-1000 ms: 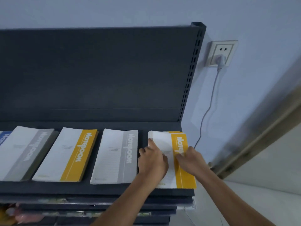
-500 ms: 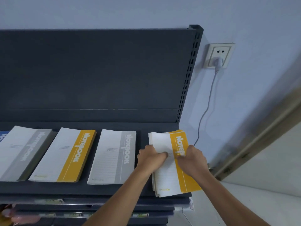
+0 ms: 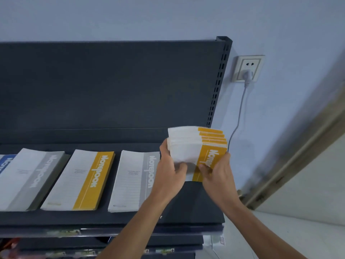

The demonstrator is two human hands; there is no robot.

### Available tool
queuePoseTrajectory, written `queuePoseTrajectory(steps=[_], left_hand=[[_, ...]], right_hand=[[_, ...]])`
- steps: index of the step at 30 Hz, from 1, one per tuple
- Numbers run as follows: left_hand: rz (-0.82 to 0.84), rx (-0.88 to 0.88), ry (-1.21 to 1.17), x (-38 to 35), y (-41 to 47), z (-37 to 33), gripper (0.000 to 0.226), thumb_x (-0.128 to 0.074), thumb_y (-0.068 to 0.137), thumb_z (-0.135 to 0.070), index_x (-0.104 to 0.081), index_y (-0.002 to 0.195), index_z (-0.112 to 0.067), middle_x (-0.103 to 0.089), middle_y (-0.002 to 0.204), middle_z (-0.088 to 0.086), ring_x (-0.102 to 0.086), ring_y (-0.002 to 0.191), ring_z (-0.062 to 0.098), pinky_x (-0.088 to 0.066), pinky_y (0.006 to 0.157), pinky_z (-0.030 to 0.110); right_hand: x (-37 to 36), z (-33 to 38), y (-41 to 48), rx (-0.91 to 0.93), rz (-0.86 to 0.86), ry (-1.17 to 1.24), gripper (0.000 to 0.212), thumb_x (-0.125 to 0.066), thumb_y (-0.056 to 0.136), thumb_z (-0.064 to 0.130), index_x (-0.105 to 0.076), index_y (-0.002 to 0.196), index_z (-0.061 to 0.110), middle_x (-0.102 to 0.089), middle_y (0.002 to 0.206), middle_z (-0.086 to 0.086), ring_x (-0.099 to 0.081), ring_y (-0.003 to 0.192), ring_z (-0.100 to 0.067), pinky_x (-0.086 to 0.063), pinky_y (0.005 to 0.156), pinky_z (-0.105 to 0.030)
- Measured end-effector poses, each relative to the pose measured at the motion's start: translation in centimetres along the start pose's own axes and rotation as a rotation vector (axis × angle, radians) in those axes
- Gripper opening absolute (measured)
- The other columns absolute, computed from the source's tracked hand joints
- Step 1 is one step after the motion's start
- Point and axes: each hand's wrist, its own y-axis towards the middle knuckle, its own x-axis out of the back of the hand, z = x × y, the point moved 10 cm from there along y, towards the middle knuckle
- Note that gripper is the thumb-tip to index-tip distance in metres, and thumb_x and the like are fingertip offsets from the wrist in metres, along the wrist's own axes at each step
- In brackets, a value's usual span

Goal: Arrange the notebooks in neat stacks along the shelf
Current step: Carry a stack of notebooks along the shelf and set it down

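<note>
Over the right end of the dark matte shelf point(image 3: 196, 202), fanned stack of thin, smooth yellow-and-white notebooks point(image 3: 188, 152), tilted up, gripped at left edge by left hand point(image 3: 169, 174), right edge by right hand point(image 3: 218, 176).

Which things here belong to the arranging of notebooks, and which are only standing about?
For the job: fanned yellow notebooks, gripped by left hand and right hand; grey stack; yellow stack; second grey stack; blue notebook; shelf.
Not for it: wall socket; plug cable.
</note>
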Motion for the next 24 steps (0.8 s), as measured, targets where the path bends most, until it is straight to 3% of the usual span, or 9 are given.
queuePoseTrajectory(steps=[4, 8, 11, 14, 17, 21, 24], left_hand=[[0.024, 0.047, -0.057, -0.4, -0.5, 0.5, 0.072, -0.064, 0.086, -0.021, -0.028, 0.145, -0.044, -0.056, 0.127, -0.026, -0.052, 0.116, -0.010, -0.047, 0.074, 0.002], [0.064, 0.096, -0.091, -0.7, -0.5, 1.0, 0.065, -0.060, 0.081, -0.034, -0.036, 0.140, -0.048, -0.055, 0.129, -0.027, -0.052, 0.121, -0.001, -0.045, 0.081, 0.010], [0.081, 0.080, -0.069, -1.0, -0.7, 1.3, 0.062, -0.058, 0.086, -0.027, -0.036, 0.139, -0.050, -0.053, 0.130, -0.028, -0.050, 0.120, -0.008, -0.044, 0.080, 0.006], [0.080, 0.046, -0.016, -1.2, -0.8, 1.3, 0.058, -0.057, 0.093, -0.024, -0.034, 0.141, -0.048, -0.051, 0.129, -0.030, -0.047, 0.119, -0.013, -0.044, 0.079, 0.000], [0.051, 0.026, 0.099, -0.9, -0.6, 1.4, 0.048, -0.056, 0.100, -0.026, -0.037, 0.142, -0.039, -0.053, 0.129, -0.024, -0.052, 0.119, -0.002, -0.042, 0.080, 0.004], [0.054, 0.034, 0.313, -0.1, 0.3, 1.1, 0.039, -0.056, 0.101, -0.035, -0.045, 0.136, -0.022, -0.054, 0.125, -0.006, -0.055, 0.104, 0.010, -0.042, 0.079, 0.019], [0.120, 0.162, 0.456, -0.2, 0.9, 1.9, 0.044, -0.059, 0.098, -0.043, -0.051, 0.132, -0.016, -0.054, 0.123, 0.002, -0.058, 0.102, 0.019, -0.049, 0.083, 0.030]], right_hand=[[-0.2, -0.7, -0.3, -0.009, 0.021, 0.013, 0.062, -0.073, 0.089, 0.026, -0.027, 0.130, 0.028, -0.054, 0.123, 0.007, -0.057, 0.109, -0.011, -0.054, 0.082, -0.028], [-0.2, -1.1, 0.3, -0.038, 0.049, 0.069, 0.070, -0.076, 0.084, 0.025, -0.028, 0.132, 0.041, -0.053, 0.121, 0.019, -0.056, 0.108, 0.000, -0.045, 0.077, -0.012], [-0.8, -1.6, 0.1, -0.062, 0.070, 0.094, 0.070, -0.075, 0.086, 0.023, -0.027, 0.132, 0.043, -0.052, 0.118, 0.026, -0.056, 0.104, 0.007, -0.045, 0.073, -0.011], [-1.1, -2.0, -0.2, -0.069, 0.030, 0.069, 0.058, -0.067, 0.092, 0.017, -0.028, 0.127, 0.040, -0.056, 0.115, 0.020, -0.060, 0.101, -0.001, -0.045, 0.072, -0.014], [-0.7, -2.0, -0.4, -0.079, 0.005, 0.005, 0.043, -0.057, 0.098, 0.015, -0.028, 0.113, 0.043, -0.058, 0.105, 0.018, -0.062, 0.092, -0.006, -0.045, 0.063, -0.016], [0.3, -1.9, 1.1, -0.090, 0.069, -0.111, 0.030, -0.059, 0.096, 0.019, -0.039, 0.113, 0.033, -0.059, 0.094, 0.019, -0.058, 0.081, -0.003, -0.043, 0.058, -0.025], [-0.3, -3.8, 2.3, -0.266, 0.225, -0.104, 0.023, -0.063, 0.091, 0.022, -0.049, 0.109, 0.024, -0.065, 0.092, 0.012, -0.063, 0.080, -0.008, -0.045, 0.055, -0.025]])
